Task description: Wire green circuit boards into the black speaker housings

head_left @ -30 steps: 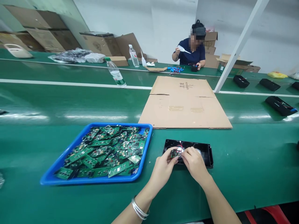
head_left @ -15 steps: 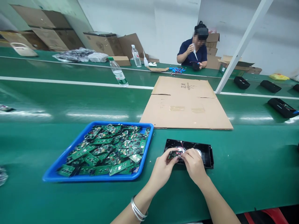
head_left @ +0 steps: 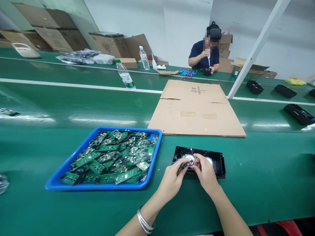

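My left hand (head_left: 172, 178) pinches a small green circuit board (head_left: 183, 166) above an open black speaker housing (head_left: 220, 165). My right hand (head_left: 207, 173) is closed at the board's right end, fingertips on a thin red-and-black wire (head_left: 191, 151); the exact grip on its end is partly hidden. Inside the housing, two round silver speaker backs show between and behind my fingers. Left of the housing stands a blue tray (head_left: 147, 183) heaped with loose green circuit boards (head_left: 118, 157).
A flattened cardboard sheet (head_left: 199, 111) lies beyond the housing. A bottle (head_left: 125, 77) stands farther back on the left. Across the bench a person (head_left: 204, 57) works on a dark part. Black speaker bodies (head_left: 299, 114) lie at the right, beside a slanted white post (head_left: 258, 49).
The board in my left hand has turned and tilted, showing less of its face. My right fingers have shifted slightly up and around the wire. The housing stays in place.
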Demonstrator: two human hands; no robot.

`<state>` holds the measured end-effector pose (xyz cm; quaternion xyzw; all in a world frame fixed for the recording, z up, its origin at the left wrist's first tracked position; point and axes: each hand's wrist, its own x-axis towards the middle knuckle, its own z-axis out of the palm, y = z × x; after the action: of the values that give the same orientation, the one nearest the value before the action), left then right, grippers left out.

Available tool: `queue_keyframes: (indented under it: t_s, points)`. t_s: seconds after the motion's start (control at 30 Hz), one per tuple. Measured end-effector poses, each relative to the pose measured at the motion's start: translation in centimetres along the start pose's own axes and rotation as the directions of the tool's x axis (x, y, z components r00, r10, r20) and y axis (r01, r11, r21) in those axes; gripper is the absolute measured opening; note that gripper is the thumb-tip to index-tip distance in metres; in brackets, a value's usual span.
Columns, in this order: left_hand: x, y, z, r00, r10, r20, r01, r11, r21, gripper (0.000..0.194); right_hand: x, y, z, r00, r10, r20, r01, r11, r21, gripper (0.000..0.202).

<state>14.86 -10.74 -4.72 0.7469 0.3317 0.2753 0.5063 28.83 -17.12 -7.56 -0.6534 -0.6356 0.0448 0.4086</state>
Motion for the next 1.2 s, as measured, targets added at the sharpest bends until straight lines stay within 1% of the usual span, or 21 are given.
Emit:
queue_keyframes:
  t_s: [0.13, 0.3, 0.4, 0.47, 0.53, 0.63, 0.73, 0.77, 0.87, 1.0, 1.07, 1.13, 1.17, 1.2]
  points:
    - [-0.1, 0.0, 0.1, 1.0, -0.001, 0.009, 0.001, 1.0, -0.013, 0.02, 0.2, 0.0, -0.3, 0.992, -0.046, 0.118, 0.048, 0.999, -0.013, 0.029]
    - [-0.4, -0.3, 0.6, 0.999, 0.014, -0.044, -0.016, 0.999, -0.049, 0.022, 0.4, -0.2, -0.3, 0.99, -0.035, 0.136, 0.042, 0.998, -0.047, 0.029]
    - [-0.5, -0.4, 0.7, 0.998, -0.018, -0.066, 0.014, 0.998, -0.065, 0.021, 0.8, -0.2, -0.6, 0.988, -0.006, 0.151, 0.012, 0.999, -0.035, 0.025]
    - [-0.6, -0.4, 0.6, 0.995, -0.068, -0.07, 0.061, 0.994, -0.096, 0.022, 1.2, -0.1, -1.0, 0.98, 0.062, 0.187, -0.062, 0.998, -0.008, 0.02]
    - [-0.7, -0.3, 0.5, 0.99, -0.129, -0.063, 0.12, 0.983, -0.141, 0.022, 1.8, 0.3, -1.1, 0.963, 0.169, 0.21, -0.165, 0.986, -0.037, 0.017]
    - [-0.8, 0.0, 0.3, 0.978, -0.201, -0.045, 0.189, 0.963, -0.193, 0.023, 2.5, 0.9, -0.4, 0.938, 0.305, 0.168, -0.283, 0.949, -0.14, 0.02]
    - [-0.9, 0.4, 0.2, 0.976, -0.214, -0.046, 0.204, 0.964, -0.168, 0.022, 3.2, 1.0, 0.8, 0.919, 0.37, 0.135, -0.347, 0.923, -0.167, 0.013]
    - [-1.0, 0.6, 0.2, 0.976, -0.213, -0.051, 0.204, 0.968, -0.15, 0.022, 3.4, 1.0, 1.1, 0.913, 0.385, 0.132, -0.364, 0.918, -0.16, 0.014]
    - [-1.0, 0.9, 0.2, 0.976, -0.21, -0.064, 0.203, 0.974, -0.105, 0.019, 3.9, 0.9, 0.8, 0.9, 0.413, 0.139, -0.405, 0.91, -0.087, 0.018]
    - [-0.6, 0.9, 0.4, 0.975, -0.214, -0.052, 0.21, 0.974, -0.082, 0.019, 3.4, 1.7, -1.9, 0.87, 0.456, 0.19, -0.476, 0.876, 0.079, 0.011]
    - [-0.2, 0.7, 0.7, 0.973, -0.23, -0.034, 0.226, 0.97, -0.091, 0.02, 2.6, 2.4, -3.4, 0.842, 0.49, 0.227, -0.529, 0.833, 0.164, 0.012]
    - [0.2, 0.5, 1.1, 0.969, -0.247, -0.008, 0.244, 0.962, -0.123, 0.022, 1.8, 2.6, -4.5, 0.811, 0.511, 0.286, -0.58, 0.768, 0.271, 0.015]
    - [0.4, 0.4, 1.3, 0.968, -0.249, 0.003, 0.247, 0.959, -0.139, 0.023, 1.4, 2.6, -4.8, 0.806, 0.501, 0.316, -0.587, 0.744, 0.318, 0.015]
    - [0.5, 0.3, 1.4, 0.969, -0.247, 0.01, 0.245, 0.957, -0.154, 0.024, 1.1, 2.3, -5.0, 0.814, 0.475, 0.334, -0.575, 0.739, 0.351, 0.015]
